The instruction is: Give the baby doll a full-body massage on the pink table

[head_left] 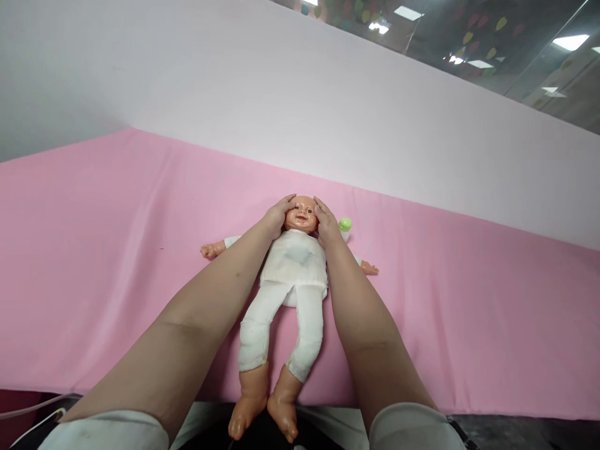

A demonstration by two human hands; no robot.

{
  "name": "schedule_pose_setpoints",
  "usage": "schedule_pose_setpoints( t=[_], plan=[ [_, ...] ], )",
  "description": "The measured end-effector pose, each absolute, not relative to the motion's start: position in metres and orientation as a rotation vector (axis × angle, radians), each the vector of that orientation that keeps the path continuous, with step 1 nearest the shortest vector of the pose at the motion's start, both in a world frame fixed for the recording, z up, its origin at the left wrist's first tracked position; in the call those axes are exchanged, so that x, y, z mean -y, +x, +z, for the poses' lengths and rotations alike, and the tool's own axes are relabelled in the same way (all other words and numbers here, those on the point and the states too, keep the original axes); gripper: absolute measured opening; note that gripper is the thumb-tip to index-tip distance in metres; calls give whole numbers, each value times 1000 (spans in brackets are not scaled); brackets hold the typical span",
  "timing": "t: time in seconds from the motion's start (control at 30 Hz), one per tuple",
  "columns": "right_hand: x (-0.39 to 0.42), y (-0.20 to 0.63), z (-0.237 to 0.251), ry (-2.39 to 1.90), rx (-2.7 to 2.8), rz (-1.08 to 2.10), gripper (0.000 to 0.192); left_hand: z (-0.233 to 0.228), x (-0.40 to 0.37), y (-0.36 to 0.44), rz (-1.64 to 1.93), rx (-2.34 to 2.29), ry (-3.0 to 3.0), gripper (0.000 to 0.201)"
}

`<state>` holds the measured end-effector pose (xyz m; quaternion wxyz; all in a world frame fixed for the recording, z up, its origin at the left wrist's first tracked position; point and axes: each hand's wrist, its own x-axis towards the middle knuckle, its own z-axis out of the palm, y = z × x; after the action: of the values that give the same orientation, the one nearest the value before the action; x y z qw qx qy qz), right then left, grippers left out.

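A baby doll (294, 269) in white clothes lies on its back on a pink sheet (94, 250), head away from me, feet over the near edge. My left hand (277, 215) rests against the left side of the doll's head, fingers over its forehead. My right hand (325, 224) presses the right side of the head, thumb near the brow. Both hands cup the head between them. The doll's arms stretch out sideways under my forearms.
A small white bottle with a green cap (345, 225) lies just behind my right hand. A pale pink backdrop (328, 112) rises behind the sheet. White cables (32, 415) hang below the sheet's near left edge.
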<state>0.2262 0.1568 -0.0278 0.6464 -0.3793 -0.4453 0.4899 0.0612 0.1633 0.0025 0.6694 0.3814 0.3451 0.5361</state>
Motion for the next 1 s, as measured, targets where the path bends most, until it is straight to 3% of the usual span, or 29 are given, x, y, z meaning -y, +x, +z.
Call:
schedule_pose_setpoints(
  t=[0.23,0.47,0.83,1.0],
  plan=[
    [-146,228,-19,-799,1002,1265,64,0,-162,62,1236,-731,773,75],
    [-147,222,-16,-924,1115,1094,68,-1,-160,66,1250,-811,1014,65],
    [-165,221,-28,-1061,1123,893,46,-6,-175,74,1281,-846,1048,46],
    [-165,223,-31,-919,1049,1002,46,-1,-171,71,1281,-821,993,45]
  ],
)
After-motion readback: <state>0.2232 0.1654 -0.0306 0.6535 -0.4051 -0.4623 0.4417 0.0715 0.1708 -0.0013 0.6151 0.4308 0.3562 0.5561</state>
